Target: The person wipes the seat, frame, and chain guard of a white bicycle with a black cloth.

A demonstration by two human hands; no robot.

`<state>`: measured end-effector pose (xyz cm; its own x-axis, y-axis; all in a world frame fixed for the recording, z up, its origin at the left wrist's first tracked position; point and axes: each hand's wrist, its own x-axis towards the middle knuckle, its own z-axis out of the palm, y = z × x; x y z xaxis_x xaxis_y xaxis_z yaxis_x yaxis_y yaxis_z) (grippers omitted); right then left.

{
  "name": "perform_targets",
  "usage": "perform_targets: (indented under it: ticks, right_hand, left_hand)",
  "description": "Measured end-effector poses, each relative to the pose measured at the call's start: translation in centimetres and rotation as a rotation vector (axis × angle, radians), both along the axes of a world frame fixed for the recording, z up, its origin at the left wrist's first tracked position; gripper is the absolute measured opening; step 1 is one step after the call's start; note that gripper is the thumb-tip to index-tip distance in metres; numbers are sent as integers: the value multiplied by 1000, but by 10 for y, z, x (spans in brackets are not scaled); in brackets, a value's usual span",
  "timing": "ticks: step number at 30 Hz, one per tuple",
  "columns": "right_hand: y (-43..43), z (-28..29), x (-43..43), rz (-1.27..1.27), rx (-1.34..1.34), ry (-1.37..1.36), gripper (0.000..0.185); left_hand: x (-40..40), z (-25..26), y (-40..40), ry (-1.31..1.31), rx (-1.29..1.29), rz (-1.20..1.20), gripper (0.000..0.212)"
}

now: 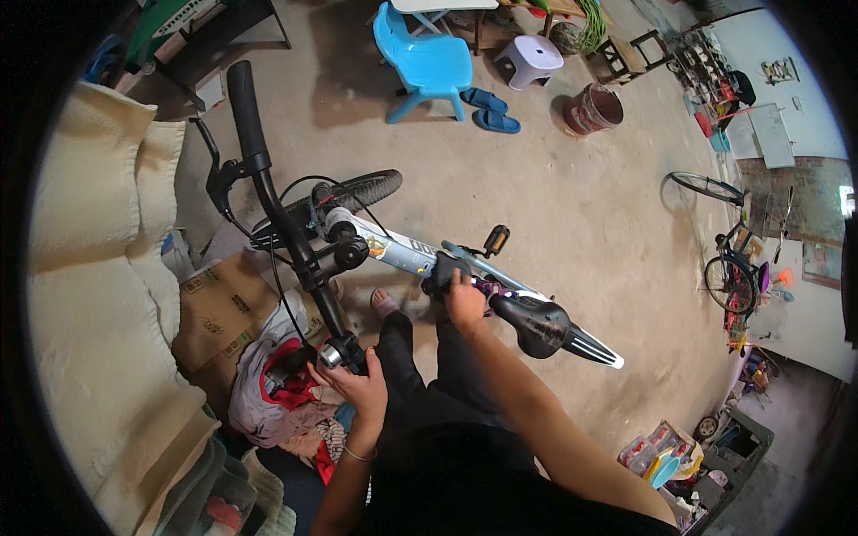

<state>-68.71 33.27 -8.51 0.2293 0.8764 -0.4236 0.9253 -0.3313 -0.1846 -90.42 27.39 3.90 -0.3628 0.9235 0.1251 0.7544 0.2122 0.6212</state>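
Note:
A white and grey bicycle stands in front of me, its front wheel turned toward the upper left. My left hand is around the near end of the black handlebar, beside a silver bell. My right hand presses a dark, soft-looking piece, apparently a black cloth, against the frame ahead of the black saddle. Its fingertips rest on the cloth, and the palm side is hidden. One pedal sticks out on the far side.
Clothes and a cardboard box lie at left beside a cream blanket. Beyond are a blue plastic chair, blue slippers, a stool and a bucket. Another bicycle stands by the right wall.

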Motion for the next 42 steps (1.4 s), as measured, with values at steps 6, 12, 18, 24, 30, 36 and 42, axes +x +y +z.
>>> perform_targets:
  ticks: [6,12,18,24,30,36,42]
  right_hand:
    - [-2,-1,1,-67,-19,100,42]
    - [34,51,-76,184,342,547,47]
    - [55,40,-41,201,244,555,32]
    - [19,3,55,-88,-80,438,38]
    - [53,4,91,-276,111,843,31]
    - [130,3,53,-46,200,1016,36]
    - [160,-16,-21,205,96,1243,40]
  left_hand:
    - [-5,-3,-6,35,-132,18,77]
    - [16,-2,0,-72,-131,177,64]
    - [33,10,16,-80,-211,236,53]
    - [27,0,11,-48,-262,371,51]
    - [36,1,14,-33,-185,354,46]
    - [14,-10,-4,164,-249,456,52]
    - [19,-12,-2,221,-194,426,48]
